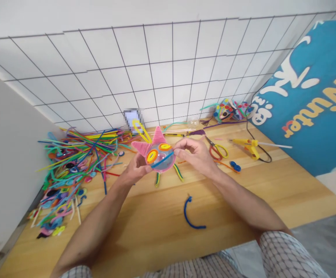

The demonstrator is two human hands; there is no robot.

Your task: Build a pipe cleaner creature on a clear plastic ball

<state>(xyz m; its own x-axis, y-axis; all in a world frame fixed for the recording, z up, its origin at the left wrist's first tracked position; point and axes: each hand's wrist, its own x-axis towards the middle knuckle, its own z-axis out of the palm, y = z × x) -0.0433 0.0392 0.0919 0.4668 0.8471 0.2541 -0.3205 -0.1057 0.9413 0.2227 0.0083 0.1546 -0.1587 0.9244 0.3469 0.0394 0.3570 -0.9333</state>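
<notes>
Bright fuzzy sticks in red, yellow, green and blue lie in a big messy heap at the far left of the bench. Just in front of them is a pile of small round buttons and bits in many colours.

Next comes the left hand. It holds the left side of a see-through round ball with a pink edge and two pink pointy ears. The ball is up off the bench, between both hands. It has two yellow round eyes with orange rings. A thin straight blue stick goes across its front, under the eyes.

The ball looks light, hard and smooth, so it may slip, and a hard squeeze might crack it. The ears look softer and could bend. Its round sides seem the best place to hold.

Below the ball, a curved fuzzy blue stick lies on the bench. The right hand pinches the right end of the straight blue stick, finger and thumb close together. Past it are scissors with red and yellow handles, then a yellow glue gun.
</notes>
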